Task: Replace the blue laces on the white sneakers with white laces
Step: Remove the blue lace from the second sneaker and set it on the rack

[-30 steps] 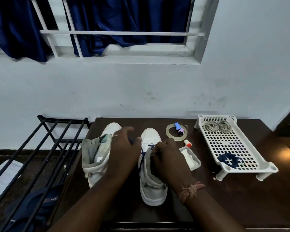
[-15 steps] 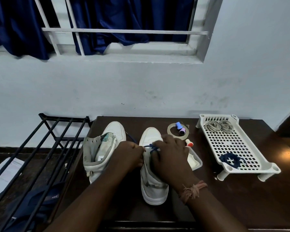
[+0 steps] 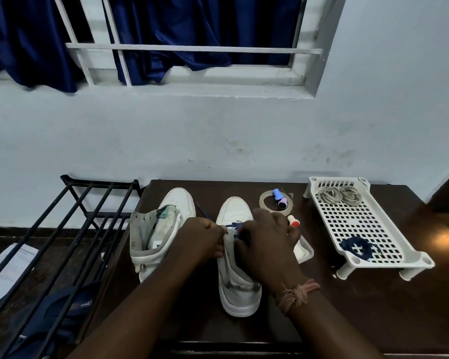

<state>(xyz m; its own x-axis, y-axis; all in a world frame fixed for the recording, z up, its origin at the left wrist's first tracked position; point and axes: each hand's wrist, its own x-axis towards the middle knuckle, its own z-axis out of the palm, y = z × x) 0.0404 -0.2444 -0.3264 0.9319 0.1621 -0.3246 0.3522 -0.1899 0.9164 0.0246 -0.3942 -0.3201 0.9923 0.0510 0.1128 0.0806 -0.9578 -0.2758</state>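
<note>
Two white high-top sneakers stand on the dark wooden table (image 3: 347, 314), toes toward the wall. The left sneaker (image 3: 163, 229) has no lace and its tongue gapes. The right sneaker (image 3: 237, 257) still carries a blue lace (image 3: 232, 225) near the toe end. My left hand (image 3: 204, 240) grips that shoe's left side, with a strand of blue lace running out behind it. My right hand (image 3: 266, 243) pinches the blue lace over the eyelets. Two coiled white laces (image 3: 340, 195) lie at the far end of the white perforated tray (image 3: 410, 252), and a bundled blue lace (image 3: 358, 248) lies at its near end.
A tape ring (image 3: 266, 203) holding a small blue and purple item, a small red-capped tube (image 3: 293, 221) and a white shallow dish (image 3: 305, 251) sit between shoe and tray. A black metal rack (image 3: 70, 229) stands left of the table, papers and dark cloth beneath it.
My left hand has dropped from over the shoe's toe end to its left side. My right hand has shifted forward along the eyelets. The head view has tilted slightly.
</note>
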